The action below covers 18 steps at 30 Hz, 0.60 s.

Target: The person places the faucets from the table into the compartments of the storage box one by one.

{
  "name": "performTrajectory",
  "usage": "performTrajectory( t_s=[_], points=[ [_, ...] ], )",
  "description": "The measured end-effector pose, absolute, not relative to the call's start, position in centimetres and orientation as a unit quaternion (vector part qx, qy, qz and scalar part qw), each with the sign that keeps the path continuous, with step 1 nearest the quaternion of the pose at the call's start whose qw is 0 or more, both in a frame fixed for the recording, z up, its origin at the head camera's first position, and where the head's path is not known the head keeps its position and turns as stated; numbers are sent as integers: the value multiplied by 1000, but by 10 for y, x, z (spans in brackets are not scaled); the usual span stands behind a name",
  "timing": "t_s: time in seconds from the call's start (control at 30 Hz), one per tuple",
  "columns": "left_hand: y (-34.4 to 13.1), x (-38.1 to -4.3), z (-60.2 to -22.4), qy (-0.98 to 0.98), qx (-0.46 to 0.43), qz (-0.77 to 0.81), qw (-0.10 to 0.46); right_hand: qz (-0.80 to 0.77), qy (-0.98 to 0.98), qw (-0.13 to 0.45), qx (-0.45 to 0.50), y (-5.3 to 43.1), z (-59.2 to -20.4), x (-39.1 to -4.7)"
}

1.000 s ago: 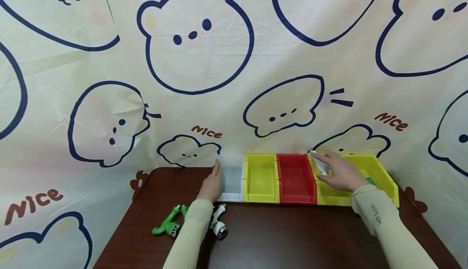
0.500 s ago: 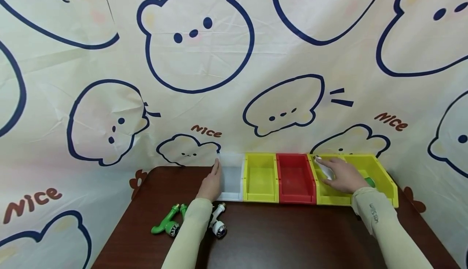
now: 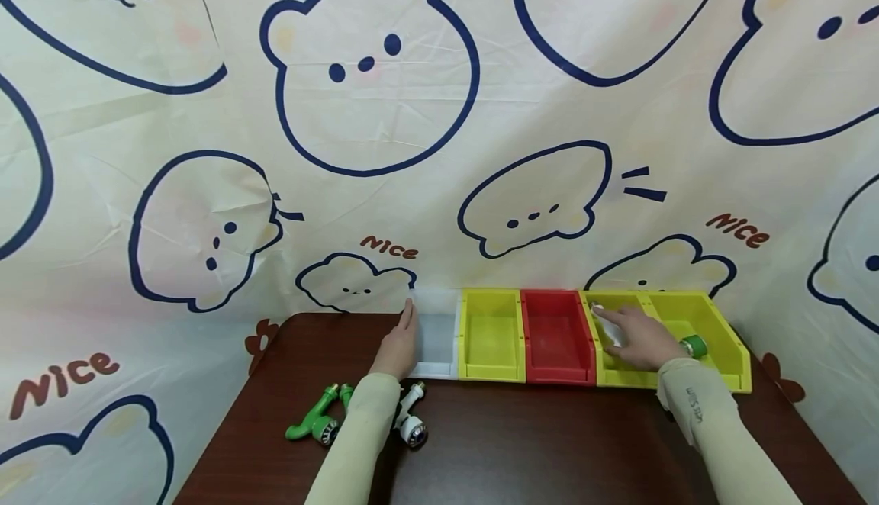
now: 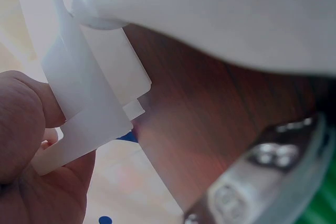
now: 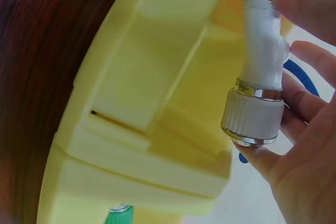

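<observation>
Presently listed: left hand (image 3: 396, 346), thumb and fingers either side of the wall of the white bin (image 3: 436, 337) at the row's left end, pinching it, presumably to steady the row; right hand (image 3: 642, 336), pinching a white tap (image 5: 262, 61) by thumb and fingers, the thumb near its ribbed knob, so the shaft stays uncovered, perhaps for easy release. Tap location: over the mouth of the fourth bin (image 3: 625, 381), yellow; contact with its walls cannot be told. Between, side by side: yellow bin (image 3: 491, 337), red bin (image 3: 558, 337). Far right: yellow end bin (image 3: 738, 360), containing a green piece (image 3: 693, 346). On the counter (image 3: 522, 451), near the left sleeve: green tap (image 3: 312, 419), second green tap (image 3: 346, 394) partly hidden, another white tap (image 3: 412, 419), seemingly kept within the left arm's reach. Variance from half a second earlier: held tap and right hand slightly lower and nearer the front; green piece more exposed; left hand's hold on the white bin unchanged.
</observation>
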State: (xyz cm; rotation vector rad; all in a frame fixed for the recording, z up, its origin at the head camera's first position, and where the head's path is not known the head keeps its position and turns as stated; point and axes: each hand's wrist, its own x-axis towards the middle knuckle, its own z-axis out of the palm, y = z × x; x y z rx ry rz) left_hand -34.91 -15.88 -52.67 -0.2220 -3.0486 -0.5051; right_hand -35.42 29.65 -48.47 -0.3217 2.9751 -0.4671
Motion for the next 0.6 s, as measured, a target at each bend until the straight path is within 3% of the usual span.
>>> performTrajectory(
  t_s=[0.6],
  points=[
    [-158,-346,-524,-984,-70,-160,32,-135,982,66,-115,299,-511,-362]
  ],
)
